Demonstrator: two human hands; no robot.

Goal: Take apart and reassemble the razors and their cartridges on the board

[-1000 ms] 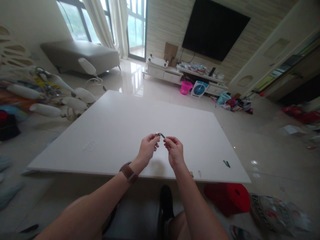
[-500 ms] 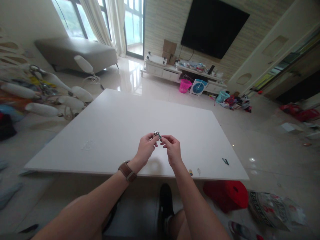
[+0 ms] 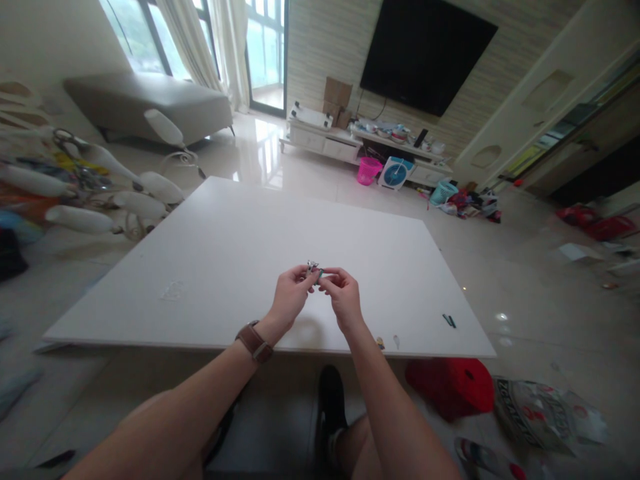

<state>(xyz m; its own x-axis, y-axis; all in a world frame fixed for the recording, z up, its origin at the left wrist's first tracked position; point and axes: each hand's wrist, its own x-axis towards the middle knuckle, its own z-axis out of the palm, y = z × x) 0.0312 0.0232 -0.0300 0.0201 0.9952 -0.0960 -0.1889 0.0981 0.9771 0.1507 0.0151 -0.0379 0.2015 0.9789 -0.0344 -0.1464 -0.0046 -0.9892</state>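
Note:
Both hands meet above the near part of a large white board (image 3: 225, 253). My left hand (image 3: 291, 298), with a brown watch strap at the wrist, pinches a small metal clip-like piece (image 3: 313, 267) between thumb and fingertips. My right hand (image 3: 344, 298) is closed in a pinch on the green end of the same small piece, fingertips touching those of the left. The piece is too small to name more exactly.
A small dark green part (image 3: 449, 321) lies on the board at the right, and two tiny bits (image 3: 389, 343) lie near its front edge. A red stool (image 3: 450, 387) and a plastic bag (image 3: 545, 413) sit on the floor at right. White lamp shades (image 3: 100, 200) are piled at left.
The hands have drawn closer together, so the fingertips now touch around the small piece. The view has drifted slightly.

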